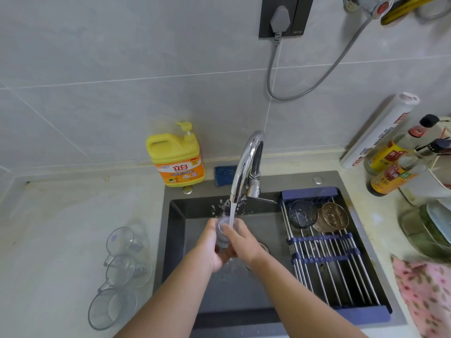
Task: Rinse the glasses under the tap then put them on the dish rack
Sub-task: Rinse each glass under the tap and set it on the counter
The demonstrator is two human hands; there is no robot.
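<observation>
The left hand (212,247) and right hand (244,242) both curl round a small clear glass (223,234), held in the tap's (246,164) stream above the sink (178,240). A bluish glass (302,213) and an amber glass (334,215) sit on the dish rack (336,272). Three clear cups (119,272) sit on the table (61,240), left of the sink.

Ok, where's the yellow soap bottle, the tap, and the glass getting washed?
yellow soap bottle (175,170): head view, on its orange label.
tap (244,164): head view, on the curved shiny spout.
glass (221,236): head view, on its side below the rim.
</observation>
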